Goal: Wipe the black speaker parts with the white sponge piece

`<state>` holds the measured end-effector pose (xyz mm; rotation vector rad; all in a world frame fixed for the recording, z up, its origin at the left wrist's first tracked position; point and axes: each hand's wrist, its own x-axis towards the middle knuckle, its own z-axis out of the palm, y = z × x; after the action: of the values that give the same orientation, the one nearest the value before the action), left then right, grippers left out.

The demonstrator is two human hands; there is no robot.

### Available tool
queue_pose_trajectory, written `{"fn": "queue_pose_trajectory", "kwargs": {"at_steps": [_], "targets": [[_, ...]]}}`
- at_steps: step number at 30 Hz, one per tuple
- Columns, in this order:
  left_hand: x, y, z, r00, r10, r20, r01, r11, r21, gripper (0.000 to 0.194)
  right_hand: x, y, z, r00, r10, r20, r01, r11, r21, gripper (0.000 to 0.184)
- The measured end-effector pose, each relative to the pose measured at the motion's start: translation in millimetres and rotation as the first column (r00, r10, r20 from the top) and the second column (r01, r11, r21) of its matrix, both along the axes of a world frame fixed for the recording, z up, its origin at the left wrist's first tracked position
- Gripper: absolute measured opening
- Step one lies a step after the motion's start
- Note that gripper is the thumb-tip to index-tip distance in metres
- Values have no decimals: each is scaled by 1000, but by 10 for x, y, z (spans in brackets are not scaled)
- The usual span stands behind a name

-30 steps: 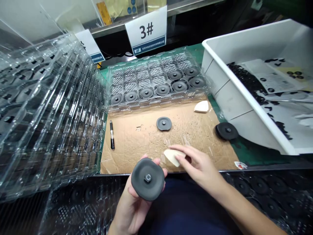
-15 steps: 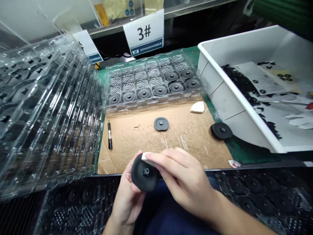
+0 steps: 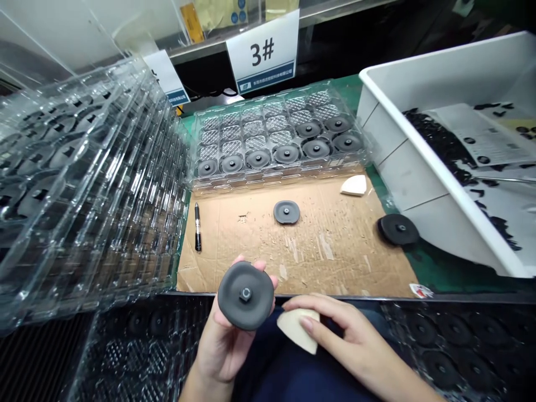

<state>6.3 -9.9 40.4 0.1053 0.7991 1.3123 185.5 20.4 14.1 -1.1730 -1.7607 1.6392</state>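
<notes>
White plastic bin (image 3: 410,178) stands at my right. Ahead, a clear blister tray (image 3: 276,181) of grey discs (image 3: 287,154) sits against brown cardboard (image 3: 335,262), below a white sign (image 3: 262,50) reading "3#". My left hand (image 3: 221,349) cradles a dark grey rubber disc (image 3: 245,296) over the cardboard's near edge, left fingers (image 3: 262,266) curled up behind its rim. It looks light and fairly stiff, best held by the edge. My right hand (image 3: 345,329) pinches a pale foam wedge (image 3: 295,329) between closed right fingers (image 3: 330,307).

We count eight dark rubber discs (image 3: 287,153) in one clear tray (image 3: 268,181), two more lying loose, and one in our left hand (image 3: 234,357). There are two white wedges (image 3: 354,185), one in our right hand (image 3: 347,335), plus one pen (image 3: 197,227) and one white bin (image 3: 435,64).
</notes>
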Motion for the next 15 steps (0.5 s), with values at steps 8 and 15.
{"fn": "queue_pose_trajectory", "kwargs": {"at_steps": [8, 15], "targets": [[63, -67, -86, 1000, -6, -2, 6, 999, 40, 51, 26, 86, 188, 983, -177, 37, 159, 943, 294, 23], [115, -131, -119, 977, -46, -207, 44, 999, -13, 62, -222, 270, 570, 999, 36, 16, -35, 660, 751, 26]]}}
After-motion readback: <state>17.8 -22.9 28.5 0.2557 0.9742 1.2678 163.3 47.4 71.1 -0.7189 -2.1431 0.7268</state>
